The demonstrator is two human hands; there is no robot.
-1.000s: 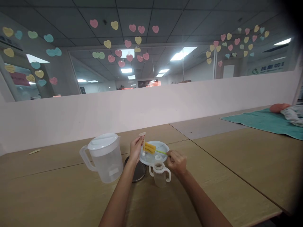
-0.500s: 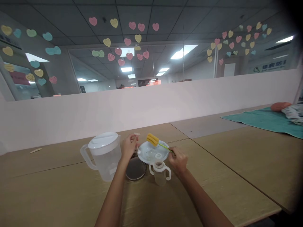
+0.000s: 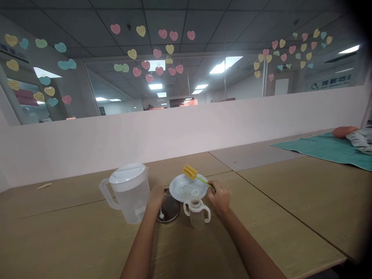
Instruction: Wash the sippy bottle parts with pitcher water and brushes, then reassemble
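My right hand is wrapped round the green handle of a bottle brush; its yellow sponge head is raised over a white bowl. Clear and white pieces lie in that bowl. Low over a dark round tray, my left hand is closed, its fingers mostly hidden from above. From it hangs a thin drinking straw with a white weighted end, at the tray. Between my forearms stands a clear sippy cup with two white handles and an open top.
A clear pitcher with a white lid stands just left of my left hand. Far right, a teal cloth lies on the table. A thin flat piece rests at the far left. A pink-white wall runs behind the table.
My left hand has come down and nearer from beside the bowl to the dark tray, bringing the straw with it. The brush has shifted slightly to the right.
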